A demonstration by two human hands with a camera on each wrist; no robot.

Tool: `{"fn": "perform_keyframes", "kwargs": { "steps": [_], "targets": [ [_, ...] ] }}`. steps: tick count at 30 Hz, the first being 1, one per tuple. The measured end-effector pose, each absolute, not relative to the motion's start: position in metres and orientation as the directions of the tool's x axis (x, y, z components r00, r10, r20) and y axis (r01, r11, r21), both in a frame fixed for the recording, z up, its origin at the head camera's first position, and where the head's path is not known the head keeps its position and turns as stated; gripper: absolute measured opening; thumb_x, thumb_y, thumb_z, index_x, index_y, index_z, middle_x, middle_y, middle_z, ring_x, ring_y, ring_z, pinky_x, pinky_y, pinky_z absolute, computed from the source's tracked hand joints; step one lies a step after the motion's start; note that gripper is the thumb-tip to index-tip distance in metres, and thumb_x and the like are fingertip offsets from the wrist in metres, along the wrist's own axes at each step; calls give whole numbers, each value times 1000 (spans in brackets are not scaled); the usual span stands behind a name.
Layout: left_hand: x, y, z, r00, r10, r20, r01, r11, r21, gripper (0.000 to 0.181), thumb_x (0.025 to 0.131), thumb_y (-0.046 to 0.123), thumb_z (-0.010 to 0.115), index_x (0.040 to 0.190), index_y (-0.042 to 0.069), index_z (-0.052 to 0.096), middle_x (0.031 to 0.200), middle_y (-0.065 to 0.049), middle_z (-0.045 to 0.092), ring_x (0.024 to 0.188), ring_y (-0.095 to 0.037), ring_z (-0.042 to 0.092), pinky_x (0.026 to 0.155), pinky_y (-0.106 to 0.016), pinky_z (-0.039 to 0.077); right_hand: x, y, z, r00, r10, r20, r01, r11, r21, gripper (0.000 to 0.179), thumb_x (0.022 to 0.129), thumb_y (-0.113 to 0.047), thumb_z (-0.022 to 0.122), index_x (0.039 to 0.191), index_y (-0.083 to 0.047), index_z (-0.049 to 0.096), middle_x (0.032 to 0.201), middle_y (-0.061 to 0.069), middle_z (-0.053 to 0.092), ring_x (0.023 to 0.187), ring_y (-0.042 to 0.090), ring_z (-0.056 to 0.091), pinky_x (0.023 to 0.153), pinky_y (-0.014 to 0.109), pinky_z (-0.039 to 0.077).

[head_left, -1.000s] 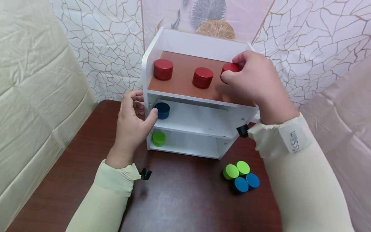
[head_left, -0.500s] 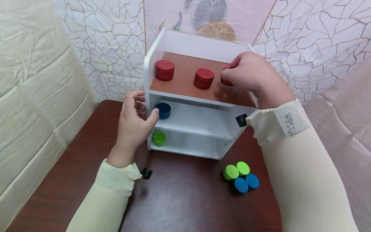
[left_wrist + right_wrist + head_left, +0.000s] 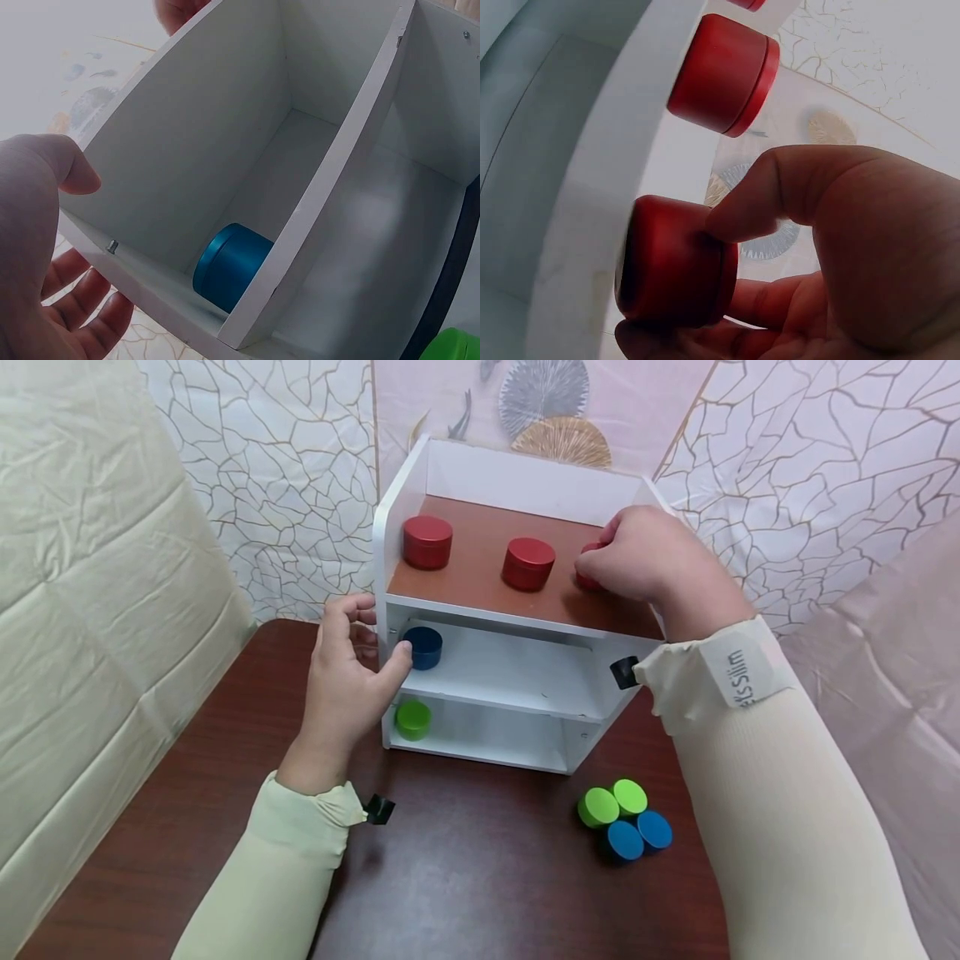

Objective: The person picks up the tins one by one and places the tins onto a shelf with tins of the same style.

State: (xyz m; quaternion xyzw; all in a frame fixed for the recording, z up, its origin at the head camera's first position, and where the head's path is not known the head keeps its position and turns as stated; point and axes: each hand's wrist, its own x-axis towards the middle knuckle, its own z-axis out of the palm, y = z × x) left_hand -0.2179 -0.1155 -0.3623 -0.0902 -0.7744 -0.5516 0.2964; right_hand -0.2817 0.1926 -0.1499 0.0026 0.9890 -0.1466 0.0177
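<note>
In the right wrist view, the right hand (image 3: pixel 870 240), closed between thumb and fingers, grips a red tin (image 3: pixel 675 262) at the top of the shelf unit (image 3: pixel 592 180). The tin is squat, wider than tall; its round axis stands roughly square to the unit's top, lid end away. Whether its base touches the unit cannot be made out.

In the head view, the same tin is near the top's right end, about upright, mostly hidden by the hand; 2 other red tins (image 3: pixel 527 565) stand on the unit's top.

In the left wrist view, the left hand (image 3: pixel 45 240) curls half open around the unit's left side. A blue tin (image 3: pixel 236 266) sits in the unit's middle level; a green tin (image 3: pixel 454 346), below, is cut off.
</note>
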Motion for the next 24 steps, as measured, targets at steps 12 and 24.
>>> {"fn": "perform_keyframes", "kwargs": {
  "steps": [12, 24],
  "targets": [
    [-219, -116, -363, -806, -182, 563, 472, 375, 798, 60, 99, 24, 80, 152, 18, 51, 134, -9, 60, 107, -16, 59, 94, -36, 56, -283, 190, -152, -998, -22, -65, -6, 970, -244, 21, 100, -31, 63, 102, -10, 65, 78, 4, 61, 89, 28, 59, 78, 42, 47],
    [-219, -116, -363, -802, -187, 567, 476, 372, 797, 60, 99, 24, 81, 151, 18, 52, 134, -9, 60, 106, -16, 60, 94, -34, 56, -282, 189, -154, -997, -47, -61, -35, 983, -182, 23, 101, -31, 61, 107, -8, 63, 84, 9, 61, 90, 30, 59, 78, 43, 48]
  ]
}}
